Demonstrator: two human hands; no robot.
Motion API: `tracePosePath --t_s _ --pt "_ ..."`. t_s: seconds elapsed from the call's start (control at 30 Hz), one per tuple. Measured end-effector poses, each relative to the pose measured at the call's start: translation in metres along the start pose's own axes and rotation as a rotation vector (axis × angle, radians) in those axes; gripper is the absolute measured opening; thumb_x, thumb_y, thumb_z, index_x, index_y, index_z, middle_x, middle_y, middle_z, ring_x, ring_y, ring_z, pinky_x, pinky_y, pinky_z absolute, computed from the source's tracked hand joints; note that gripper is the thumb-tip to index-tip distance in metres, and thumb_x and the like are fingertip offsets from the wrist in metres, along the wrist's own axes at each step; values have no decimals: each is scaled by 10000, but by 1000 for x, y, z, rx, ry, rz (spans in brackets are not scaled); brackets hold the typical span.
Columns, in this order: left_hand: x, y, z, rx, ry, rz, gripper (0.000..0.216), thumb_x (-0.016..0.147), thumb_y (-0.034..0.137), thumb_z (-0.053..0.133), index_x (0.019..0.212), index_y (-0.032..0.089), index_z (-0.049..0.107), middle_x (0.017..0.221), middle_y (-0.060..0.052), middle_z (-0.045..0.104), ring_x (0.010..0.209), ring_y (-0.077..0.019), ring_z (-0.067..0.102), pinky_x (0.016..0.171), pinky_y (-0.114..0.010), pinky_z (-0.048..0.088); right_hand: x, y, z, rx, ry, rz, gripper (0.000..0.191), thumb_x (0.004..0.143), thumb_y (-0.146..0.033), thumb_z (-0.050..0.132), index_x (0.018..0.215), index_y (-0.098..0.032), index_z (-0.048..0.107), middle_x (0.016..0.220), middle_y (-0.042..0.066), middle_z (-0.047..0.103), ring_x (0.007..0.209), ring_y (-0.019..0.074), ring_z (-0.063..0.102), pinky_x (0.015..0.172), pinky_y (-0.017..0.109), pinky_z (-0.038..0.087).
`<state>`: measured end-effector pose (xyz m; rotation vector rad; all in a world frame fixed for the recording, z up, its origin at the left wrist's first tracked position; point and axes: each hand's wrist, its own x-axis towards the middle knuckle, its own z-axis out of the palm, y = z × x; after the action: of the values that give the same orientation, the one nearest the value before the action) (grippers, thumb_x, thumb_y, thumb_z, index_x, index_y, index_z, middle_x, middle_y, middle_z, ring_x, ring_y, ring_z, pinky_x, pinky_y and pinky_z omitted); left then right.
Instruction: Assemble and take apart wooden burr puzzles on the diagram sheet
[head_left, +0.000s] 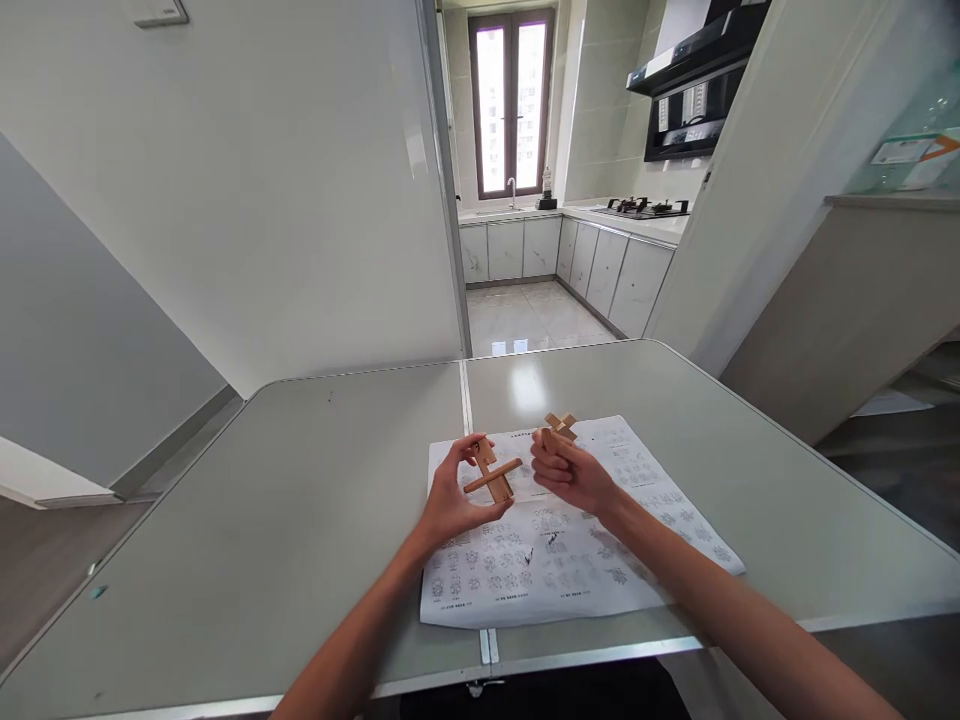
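Forearms extend forward, left hand spanning (thumb nearest) crossed wooden pieces.

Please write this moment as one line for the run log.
left hand: holds crossed wooden pieces | right hand: holds other wooden pieces | printed sheet: on table, below both hands

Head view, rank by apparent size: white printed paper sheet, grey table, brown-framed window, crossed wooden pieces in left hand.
Largest first:
grey table
white printed paper sheet
brown-framed window
crossed wooden pieces
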<state>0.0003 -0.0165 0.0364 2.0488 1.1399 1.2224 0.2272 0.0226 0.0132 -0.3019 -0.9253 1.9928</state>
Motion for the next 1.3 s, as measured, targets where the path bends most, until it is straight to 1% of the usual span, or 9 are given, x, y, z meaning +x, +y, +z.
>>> tracePosePath --t_s 0.1,0.23,0.33,0.53,0.67,0.8,0.93,1.13,1.3 --pt "0 -7 4 24 58 -52 827 671 301 885 1382 274 464 1258 -75 646 1090 -253 617 1012 -461 477 4 -1 0 -123 166 -98 333 935 -452 716 804 -227 507 632 -77 338 487 86 216 449 234 245" --pt "3 -9 8 18 238 -127 797 708 327 868 1380 284 442 1275 -69 636 1021 -225 624 973 -437 491 10 14 -1 -544 413 -212 424 926 -637 626 849 -227 550 676 -42 497 496 99 338 465 258 277" --pt "3 -9 7 27 269 -117 795 714 337 866 1381 290 435 1307 -76 629 1043 -233 628 968 -433 489 11 25 -1 -700 412 -225 438 904 -658 635 910 -221 606 649 -28 563 496 126 398 482 272 297" --pt "-1 -3 8 78 145 -40 819 699 319 876 1396 297 447 1331 -76 623 1103 -245 618 957 -415 490 5 36 2 -1248 312 -192 328 1031 -503 475 966 -231 648 729 21 671 621 192 558 624 309 386" --pt "-2 0 9 71 77 -43 841 690 327 886 1412 279 458 1295 -77 642 1123 -248 620 977 -409 494 4 40 -1 -1458 352 -193 251 988 -410 555 837 -231 645 716 32 659 643 202 560 630 306 355" --pt "-1 -2 7 76 77 -89 799 698 352 881 1392 268 494 1268 -74 660 1100 -247 626 980 -423 497 5 38 -3 -1366 375 -233 224 985 -423 564 954 -227 668 753 30 650 654 194 572 632 304 405" --pt "1 -6 6 66 96 -163 734 709 395 873 1348 240 547 1182 -70 685 998 -234 640 951 -437 516 8 27 3 -892 232 -200 385 1015 -533 478 1194 -224 624 1006 68 673 652 158 607 529 278 442" --pt "-1 -4 5 -1 -7 -159 685 727 363 856 1341 241 578 1162 -64 697 989 -231 655 954 -433 533 4 18 16 -803 90 -169 337 982 -538 587 999 -207 647 692 -8 613 582 141 550 512 261 392" --pt "-1 -3 3 -27 -55 -177 682 747 374 847 1359 236 580 1157 -71 700 1012 -243 656 973 -443 527 3 17 15 -806 46 -172 359 988 -558 569 963 -208 645 663 -23 569 556 130 499 514 261 354"
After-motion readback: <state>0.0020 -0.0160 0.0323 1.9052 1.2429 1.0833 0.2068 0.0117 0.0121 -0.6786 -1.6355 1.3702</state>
